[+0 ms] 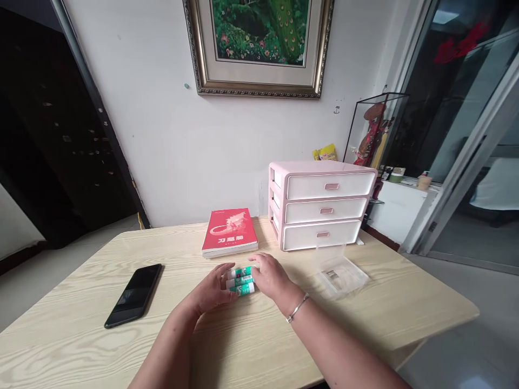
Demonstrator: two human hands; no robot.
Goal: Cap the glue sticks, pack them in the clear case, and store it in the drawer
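Note:
Three small green-and-white tubes lie side by side on the wooden table, near its middle. My left hand presses against their left ends with its fingers curled around them. From the other side my right hand, with a thin bracelet at the wrist, cups their right ends. Both hands hold the tubes together in a bundle.
A black phone lies at the left. A red book sits behind the hands. A pink three-drawer organizer, all drawers closed, stands at the back right. A clear plastic box lies open in front of it.

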